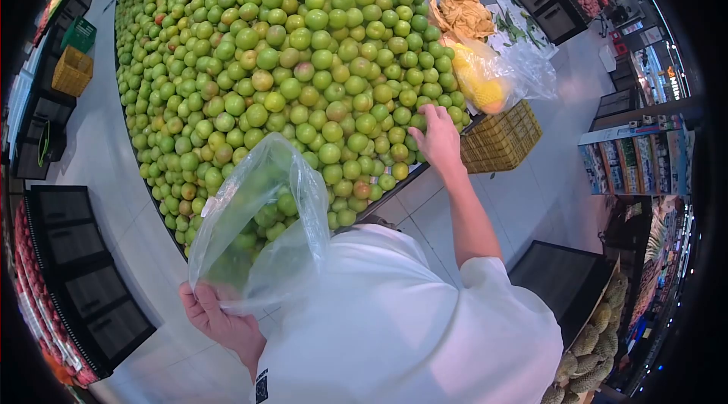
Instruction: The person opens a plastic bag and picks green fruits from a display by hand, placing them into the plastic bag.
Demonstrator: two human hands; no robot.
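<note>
A large pile of round green fruits [303, 70], some with a reddish or yellow blush and plum-like in look, fills the display stand. My left hand [220, 320] is closed on the rim of a clear plastic bag [254, 252]. The bag's mouth gapes over the near edge of the pile, and green fruits show through its film; whether any lie inside I cannot tell. At the pile's right edge, my right hand [438, 136] rests over the fruits with thumb and fingers apart, its fingertips at the fruit surface and nothing seen held.
Right of the pile lie a crumpled orange cloth [462, 11] and a clear bag with yellow contents [485, 85]. Below them stands a yellow basket [500, 138]. Spiky durians [595, 343] sit at lower right. A dark cabinet [83, 267] stands at left.
</note>
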